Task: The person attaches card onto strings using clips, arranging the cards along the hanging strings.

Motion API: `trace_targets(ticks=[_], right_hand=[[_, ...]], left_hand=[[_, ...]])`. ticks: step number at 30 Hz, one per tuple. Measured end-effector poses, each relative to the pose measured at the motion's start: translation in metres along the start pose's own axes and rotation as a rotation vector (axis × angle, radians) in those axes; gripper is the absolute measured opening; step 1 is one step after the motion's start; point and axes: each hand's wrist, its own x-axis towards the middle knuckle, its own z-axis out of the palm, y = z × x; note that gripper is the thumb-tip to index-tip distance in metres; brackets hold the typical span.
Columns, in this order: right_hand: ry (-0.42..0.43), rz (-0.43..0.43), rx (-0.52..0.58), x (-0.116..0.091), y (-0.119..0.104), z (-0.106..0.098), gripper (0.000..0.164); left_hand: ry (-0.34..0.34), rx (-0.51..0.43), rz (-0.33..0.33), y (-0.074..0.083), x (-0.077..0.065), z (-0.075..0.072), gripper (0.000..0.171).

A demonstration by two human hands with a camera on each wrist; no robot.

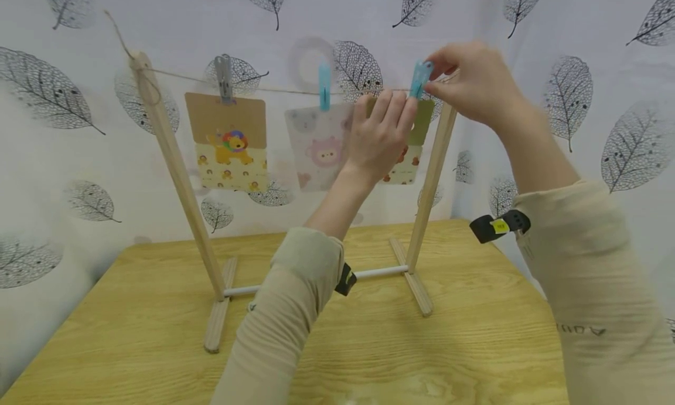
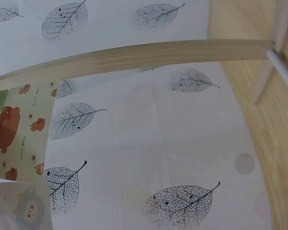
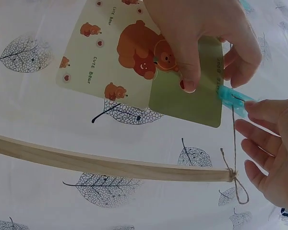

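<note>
My left hand point(image 1: 381, 136) holds a green and cream bear card point(image 3: 134, 57) near its top edge, the thumb lying on the printed face. In the head view this hand covers much of the card. My right hand point(image 1: 479, 82) pinches a blue clothespin point(image 1: 420, 80) by its upper end. The clothespin's lower end is at the card's top edge, on the twine point(image 3: 234, 139). The left wrist view shows only the lower part of the bear card point(image 2: 26, 124), with no hand in it.
A gray clothespin point(image 1: 224, 80) hangs a lion card point(image 1: 227, 141) from the line. Another blue clothespin point(image 1: 324, 87) holds a pale pink card point(image 1: 316, 150) beside the left hand. Two wooden posts point(image 1: 176, 176) carry the twine, standing on a wooden table point(image 1: 132, 311) before a leaf-print cloth.
</note>
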Motion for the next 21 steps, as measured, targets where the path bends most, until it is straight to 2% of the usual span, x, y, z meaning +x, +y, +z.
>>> trace_targets(ticks=[7, 13, 17, 21], right_hand=[[0.001, -0.005, -0.011, 0.000, 0.001, 0.005, 0.036], [0.023, -0.033, -0.037, 0.000, 0.002, 0.010, 0.036], [0.067, -0.070, -0.063, -0.003, 0.003, 0.014, 0.033], [0.148, -0.097, -0.099, -0.010, 0.006, 0.020, 0.029]], left_hand=[[-0.067, -0.064, -0.026, 0.001, -0.002, 0.000, 0.020], [-0.066, -0.118, -0.050, 0.004, 0.001, -0.001, 0.019], [-0.063, -0.126, -0.037, 0.007, 0.001, -0.005, 0.020], [-0.071, -0.140, -0.006, 0.009, -0.001, -0.013, 0.023]])
